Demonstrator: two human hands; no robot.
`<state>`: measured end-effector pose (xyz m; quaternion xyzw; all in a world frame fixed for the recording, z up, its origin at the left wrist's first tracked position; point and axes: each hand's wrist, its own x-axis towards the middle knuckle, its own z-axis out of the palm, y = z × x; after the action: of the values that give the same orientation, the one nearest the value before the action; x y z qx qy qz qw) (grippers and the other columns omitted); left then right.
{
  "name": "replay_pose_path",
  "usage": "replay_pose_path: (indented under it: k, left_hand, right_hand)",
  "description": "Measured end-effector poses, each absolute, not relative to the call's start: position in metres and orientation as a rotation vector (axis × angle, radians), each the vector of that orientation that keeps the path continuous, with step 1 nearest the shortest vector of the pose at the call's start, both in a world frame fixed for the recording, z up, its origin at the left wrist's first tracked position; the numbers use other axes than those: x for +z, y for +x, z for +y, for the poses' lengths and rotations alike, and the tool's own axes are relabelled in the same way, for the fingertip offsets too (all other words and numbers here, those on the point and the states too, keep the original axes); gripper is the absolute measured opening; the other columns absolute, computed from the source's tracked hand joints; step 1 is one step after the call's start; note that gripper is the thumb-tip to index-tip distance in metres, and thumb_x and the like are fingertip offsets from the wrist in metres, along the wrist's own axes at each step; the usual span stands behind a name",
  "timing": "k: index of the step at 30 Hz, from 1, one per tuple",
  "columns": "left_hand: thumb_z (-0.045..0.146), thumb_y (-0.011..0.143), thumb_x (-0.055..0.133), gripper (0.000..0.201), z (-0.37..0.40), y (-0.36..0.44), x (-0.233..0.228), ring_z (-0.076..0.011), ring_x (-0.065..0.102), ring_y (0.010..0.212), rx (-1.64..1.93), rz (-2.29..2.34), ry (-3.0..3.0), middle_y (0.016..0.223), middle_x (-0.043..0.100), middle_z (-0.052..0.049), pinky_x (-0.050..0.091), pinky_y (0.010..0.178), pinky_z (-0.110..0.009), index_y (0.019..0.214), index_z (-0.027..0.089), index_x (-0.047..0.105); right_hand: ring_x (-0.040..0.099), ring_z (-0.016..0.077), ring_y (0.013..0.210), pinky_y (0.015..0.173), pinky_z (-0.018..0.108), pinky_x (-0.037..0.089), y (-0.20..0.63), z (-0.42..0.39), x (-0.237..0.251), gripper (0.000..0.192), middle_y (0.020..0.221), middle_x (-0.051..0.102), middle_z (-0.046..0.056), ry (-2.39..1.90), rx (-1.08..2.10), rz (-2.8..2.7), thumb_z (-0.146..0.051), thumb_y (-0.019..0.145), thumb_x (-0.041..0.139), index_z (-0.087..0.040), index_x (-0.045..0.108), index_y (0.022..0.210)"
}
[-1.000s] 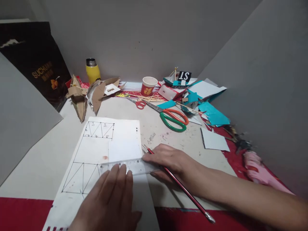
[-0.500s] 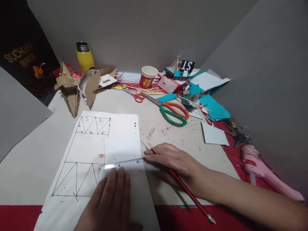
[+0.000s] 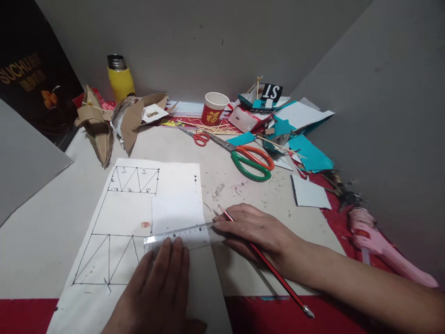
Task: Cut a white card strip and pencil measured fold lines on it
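A white sheet (image 3: 132,211) with drawn truss shapes lies on the table in front of me. Across it rests a clear plastic ruler (image 3: 179,234). My left hand (image 3: 158,292) lies flat with its fingertips pressing on the ruler. My right hand (image 3: 252,229) holds a red pencil (image 3: 274,273), its tip near the ruler's right end at the sheet's edge. A smaller white card (image 3: 177,211) lies on the sheet just above the ruler.
Large green-and-orange scissors (image 3: 248,160) and small red scissors (image 3: 198,137) lie beyond the sheet. At the back stand a yellow flask (image 3: 120,81), a red paper cup (image 3: 213,109), cardboard models (image 3: 99,130), teal card scraps (image 3: 308,155). A pink tool (image 3: 380,248) lies right.
The view shifted down and left a little. My right hand and the ruler's right end moved slightly up and right; my left hand stays on the ruler.
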<state>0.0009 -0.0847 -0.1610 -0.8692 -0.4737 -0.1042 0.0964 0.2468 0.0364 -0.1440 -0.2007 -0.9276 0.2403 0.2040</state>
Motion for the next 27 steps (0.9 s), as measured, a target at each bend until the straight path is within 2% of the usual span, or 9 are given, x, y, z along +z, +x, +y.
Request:
replay_pose_path:
  k: [9,16,27]
  left_hand:
    - [0.059,0.089,0.043,0.059,-0.087,0.001,-0.167,-0.0316,0.050,0.130,-0.293,-1.452,-2.593,0.139,0.059,-0.012,0.030,0.108,-0.044,0.126,0.019,0.065]
    - [0.059,0.087,0.051,0.056,-0.088,0.001,-0.170,-0.0321,0.044,0.134,-0.349,-1.396,-2.595,0.137,0.060,-0.013,0.013,0.117,-0.046,0.125,0.019,0.065]
    - [0.065,0.089,0.045,0.061,-0.089,-0.002,-0.178,-0.0335,0.052,0.124,-0.324,-1.307,-2.547,0.132,0.065,-0.011,0.022,0.112,-0.046,0.127,0.020,0.060]
  right_hand:
    - [0.057,0.0193,0.099,0.089,0.040,0.049,0.249,0.035,-0.146,0.045,0.108,0.065,0.009,-0.560,0.681,-2.584,-0.007,0.093,0.055,-0.021,0.046,0.135]
    - [0.058,0.0192,0.098,0.087,0.039,0.049,0.249,0.036,-0.144,0.040,0.106,0.065,0.010,-0.547,0.649,-2.582,-0.008,0.093,0.056,-0.018,0.050,0.131]
    - [0.057,0.0188,0.101,0.090,0.039,0.048,0.252,0.034,-0.144,0.047,0.110,0.065,0.009,-0.537,0.701,-2.583,-0.005,0.092,0.056,-0.019,0.047,0.136]
